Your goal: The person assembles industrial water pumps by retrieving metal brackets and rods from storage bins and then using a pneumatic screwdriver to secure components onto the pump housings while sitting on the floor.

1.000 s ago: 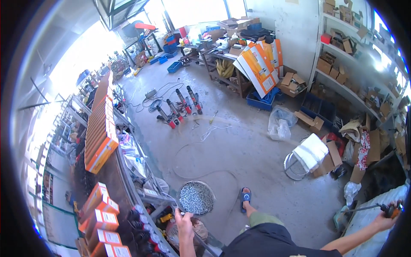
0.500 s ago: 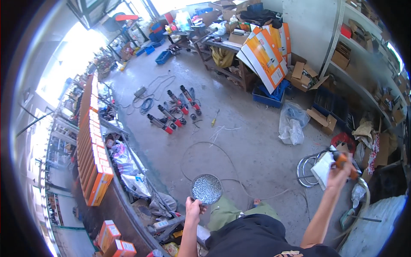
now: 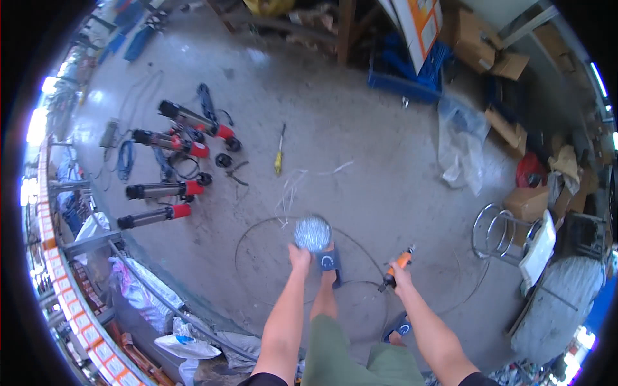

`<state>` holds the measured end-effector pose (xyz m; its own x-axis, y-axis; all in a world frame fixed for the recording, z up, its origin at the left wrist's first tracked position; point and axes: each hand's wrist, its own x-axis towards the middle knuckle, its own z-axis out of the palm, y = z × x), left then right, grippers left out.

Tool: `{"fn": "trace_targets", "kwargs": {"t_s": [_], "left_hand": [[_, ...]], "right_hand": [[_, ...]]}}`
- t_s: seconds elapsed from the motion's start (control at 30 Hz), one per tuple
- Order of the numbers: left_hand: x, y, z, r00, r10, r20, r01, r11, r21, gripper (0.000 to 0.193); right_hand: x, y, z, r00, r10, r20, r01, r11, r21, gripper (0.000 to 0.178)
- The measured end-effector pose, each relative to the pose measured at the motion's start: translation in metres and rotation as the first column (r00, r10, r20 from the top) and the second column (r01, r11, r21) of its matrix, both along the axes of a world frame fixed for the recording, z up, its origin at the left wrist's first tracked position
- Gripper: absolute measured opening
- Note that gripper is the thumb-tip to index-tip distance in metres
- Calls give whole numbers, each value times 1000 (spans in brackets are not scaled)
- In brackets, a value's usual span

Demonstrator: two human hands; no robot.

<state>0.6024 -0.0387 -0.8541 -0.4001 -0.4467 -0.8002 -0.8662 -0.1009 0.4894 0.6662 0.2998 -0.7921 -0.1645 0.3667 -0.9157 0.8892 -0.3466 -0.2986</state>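
Fingers of the left hand (image 3: 300, 257) clasp a round pan (image 3: 330, 233) of silvery pieces (image 3: 312, 233); the right hand's (image 3: 402, 276) curl around an orange tool (image 3: 403, 258), 4 red-ended cylinders (image 3: 161, 190) lying left.

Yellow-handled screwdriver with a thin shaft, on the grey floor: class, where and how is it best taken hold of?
Probably by the screwdriver's yellow handle, from above and the near side, closing across its width. The handle is thicker than the thin shaft and forms the near end, and the tool lies flat on the grey floor with nothing over it.
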Motion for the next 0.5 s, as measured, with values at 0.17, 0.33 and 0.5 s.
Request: {"fn": "trace_targets", "kwargs": {"t_s": [0.17, 0.33, 0.5], "left_hand": [[-97, -65, -121, 987, 160, -11, -159, 986, 57, 38], [-179, -94, -203, 987, 156, -34, -149, 977, 153, 37], [-185, -120, -219, 999, 10, -31, -3, 979, 204, 24]], "right_hand": [[-48, -98, -149, 983, 152, 107, -156, 987, 34, 54], [-115, -174, -250, 986, -94, 139, 102, 994, -50, 41], [-160, -219, -301, 987, -56, 148, 71, 993, -98, 45]]}}
